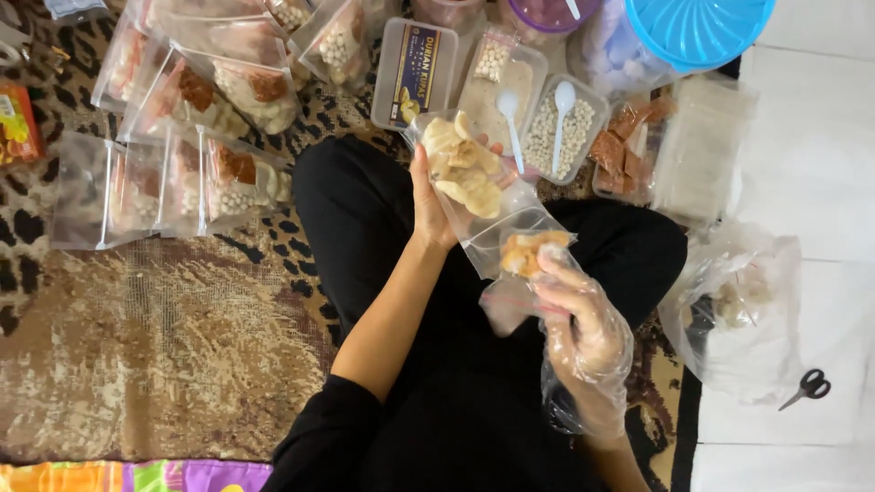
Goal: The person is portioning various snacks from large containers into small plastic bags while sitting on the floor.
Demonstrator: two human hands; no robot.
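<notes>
Left fingers: the left hand [432,205] curls its fingers [421,173] loosely around the side of a clear plastic bag [488,223], gripping it just below the open mouth.
Right fingers: the right hand [570,305], inside a thin clear plastic glove [592,351], pinches its fingers [551,266] shut on an orange-yellow fried piece [529,251] at the lower end of the same bag; whether the piece lies inside the bag or against it, I cannot tell.
Bag position: held up over the lap, tilted, mouth pointing away from the body, between the two hands.
Bag contents: pale yellow crackers [463,164], curled and stacked near the top; the film is transparent and creased.
Edges near the bag: its top almost meets a tray of small white balls [565,132] with a white spoon [563,100]; a second tray with a spoon [506,100] sits just beside it.
Left side: rows of filled, sealed pouches [182,173] lie on the leopard-print carpet [73,301].
Right side: a crumpled bag [738,310] rests near the knee, and black scissors [807,387] lie on the white floor [820,182], well apart.
Open room: bare carpet stretches left of the black-clothed legs [365,210].
</notes>
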